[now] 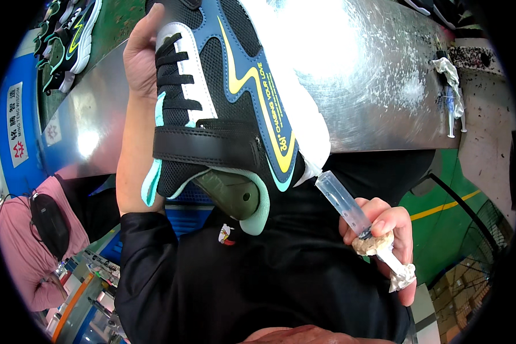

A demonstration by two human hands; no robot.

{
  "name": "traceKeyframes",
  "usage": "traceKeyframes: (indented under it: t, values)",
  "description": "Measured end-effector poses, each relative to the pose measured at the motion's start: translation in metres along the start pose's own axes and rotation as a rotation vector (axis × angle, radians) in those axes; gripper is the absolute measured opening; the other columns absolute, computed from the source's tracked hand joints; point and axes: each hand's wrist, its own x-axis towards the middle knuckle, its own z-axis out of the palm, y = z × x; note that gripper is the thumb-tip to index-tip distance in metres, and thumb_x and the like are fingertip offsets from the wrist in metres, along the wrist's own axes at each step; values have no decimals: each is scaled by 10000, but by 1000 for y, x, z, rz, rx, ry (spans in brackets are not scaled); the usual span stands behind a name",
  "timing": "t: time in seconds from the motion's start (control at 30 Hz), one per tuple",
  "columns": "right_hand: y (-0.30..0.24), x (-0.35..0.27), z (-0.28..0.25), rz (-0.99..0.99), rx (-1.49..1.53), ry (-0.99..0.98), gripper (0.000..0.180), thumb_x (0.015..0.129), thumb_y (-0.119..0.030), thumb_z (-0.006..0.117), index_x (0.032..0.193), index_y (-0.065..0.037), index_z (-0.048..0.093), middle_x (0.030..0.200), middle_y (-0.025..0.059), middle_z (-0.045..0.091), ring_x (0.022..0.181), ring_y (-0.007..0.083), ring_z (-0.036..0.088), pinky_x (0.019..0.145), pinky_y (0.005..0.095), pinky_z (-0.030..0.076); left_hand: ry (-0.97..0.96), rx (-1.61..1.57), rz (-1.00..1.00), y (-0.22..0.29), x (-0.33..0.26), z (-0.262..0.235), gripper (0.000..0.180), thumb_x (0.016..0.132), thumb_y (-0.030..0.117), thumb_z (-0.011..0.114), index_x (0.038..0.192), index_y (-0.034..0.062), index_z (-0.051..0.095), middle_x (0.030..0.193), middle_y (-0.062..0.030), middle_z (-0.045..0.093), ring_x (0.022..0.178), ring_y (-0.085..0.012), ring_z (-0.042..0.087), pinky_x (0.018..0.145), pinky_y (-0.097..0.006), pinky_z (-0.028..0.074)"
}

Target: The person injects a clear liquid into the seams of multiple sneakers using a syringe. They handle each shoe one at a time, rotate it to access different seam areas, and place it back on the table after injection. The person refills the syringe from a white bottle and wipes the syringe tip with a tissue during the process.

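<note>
Seemingly at the step of applying something along the sole edge of a black mesh shoe with blue overlays, yellow zigzag trim and mint collar lining [226,109]. Holding that shoe up in front of the body, heel end nearest, toe end past the top of the view, with a brushed metal bench [384,112] beyond. Gripping it with the left hand [140,60] from the lace side, fingers partly hidden behind. Clasping in the curled fingers of the right hand [393,223] a clear plastic syringe with a tan lump and crumpled white wrapping toward its plunger end [344,200]. Aiming its tip up and leftward at the heel end of the thick white sole [315,135]. Hard to tell, given the glare on that white, whether touching or just beside. Calls next, by the look of it, for keeping the shoe still, settling the tip on the join between upper and sole, then pressing the plunger gently and evenly while following the curve, without smearing the mesh.
</note>
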Motion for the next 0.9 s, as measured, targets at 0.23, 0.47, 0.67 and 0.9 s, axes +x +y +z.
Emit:
traceKeyframes:
  t: [0.23,0.47,0.67,0.9]
  values:
    - [4,-8,-3,-36,68,3,992,581,-706,728,1194,20,441,1061,162,497,846,201,526,727,290,412,-30,-92,-17,-2,3,5,345,895,233,509,1102,-32,586,1048,-182,648,940,-297,643,851,-418,513]
    - [5,-17,-6,-25,111,3,1019,566,-687,751,1210,30,422,1067,162,481,870,205,513,749,300,424,-54,-160,-78,-1,-4,0,332,900,220,494,1098,-32,580,1031,-182,649,912,-291,651,812,-410,532]
    - [15,-18,-10,-80,154,2,1045,552,-666,774,1224,44,406,1070,162,468,888,213,504,765,298,427,-14,31,-157,23,-32,-42,428,938,300,436,1180,-37,542,1109,-214,623,985,-324,632,894,-449,496]
    - [23,-9,-13,-72,138,-31,1079,514,-594,834,1260,46,390,1079,150,467,911,208,484,789,290,402,193,192,-116,35,-99,-53,403,903,151,515,1262,-19,445,1198,-169,569,1072,-291,582,943,-422,468]
